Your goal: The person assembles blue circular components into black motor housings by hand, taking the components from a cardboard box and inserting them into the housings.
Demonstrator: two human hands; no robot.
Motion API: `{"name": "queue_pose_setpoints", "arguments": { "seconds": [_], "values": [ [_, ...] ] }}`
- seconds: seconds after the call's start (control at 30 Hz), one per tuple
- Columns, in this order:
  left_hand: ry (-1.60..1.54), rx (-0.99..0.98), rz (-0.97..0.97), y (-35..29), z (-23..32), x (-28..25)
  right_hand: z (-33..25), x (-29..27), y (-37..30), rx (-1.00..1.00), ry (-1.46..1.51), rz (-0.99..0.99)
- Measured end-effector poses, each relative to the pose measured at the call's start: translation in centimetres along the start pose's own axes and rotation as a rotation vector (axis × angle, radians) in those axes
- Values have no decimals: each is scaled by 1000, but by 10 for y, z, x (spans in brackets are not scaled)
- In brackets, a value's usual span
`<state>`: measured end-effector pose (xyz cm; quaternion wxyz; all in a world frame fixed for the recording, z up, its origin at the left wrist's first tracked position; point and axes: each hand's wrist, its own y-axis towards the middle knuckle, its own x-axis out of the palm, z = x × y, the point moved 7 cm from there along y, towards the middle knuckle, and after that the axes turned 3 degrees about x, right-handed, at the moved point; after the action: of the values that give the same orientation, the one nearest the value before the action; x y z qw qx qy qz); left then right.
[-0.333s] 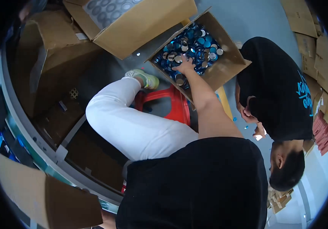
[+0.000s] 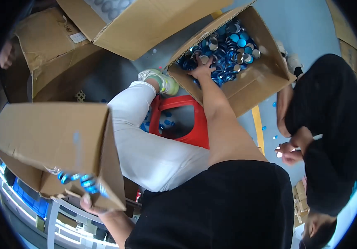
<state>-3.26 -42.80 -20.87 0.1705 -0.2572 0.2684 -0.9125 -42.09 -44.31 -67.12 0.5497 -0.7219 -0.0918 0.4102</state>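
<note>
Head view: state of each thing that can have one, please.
Left box: open, held, blue pieces inside
Left hand: gripping its edge
Right hand: spread among discs
Discs: loose, heaped
Right box: open, partly filled
Upper box: open

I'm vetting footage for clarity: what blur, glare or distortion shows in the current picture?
Head view: blue discs in the tilted box at left look smeared; head view: a small object at the co-worker's hand glares white; head view: fisheye distortion bends edges near the rim, corners black.
</note>
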Motion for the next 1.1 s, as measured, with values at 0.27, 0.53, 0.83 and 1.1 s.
{"name": "queue_pose_setpoints", "arguments": {
  "seconds": [0.27, 0.53, 0.83, 1.1],
  "values": [
    [36, -74, 124, 11, -7, 11, -32, 30, -5, -244, -89, 92],
    [22, -162, 65, 31, -37, 4, -28, 30, 8, -129, -1, 69],
    [32, -228, -55, 42, -60, 30, -7, 68, 28, -298, -183, 53],
    [85, -181, 46, 34, -62, 34, -19, 47, 20, -326, -275, 3]
  ]
}}
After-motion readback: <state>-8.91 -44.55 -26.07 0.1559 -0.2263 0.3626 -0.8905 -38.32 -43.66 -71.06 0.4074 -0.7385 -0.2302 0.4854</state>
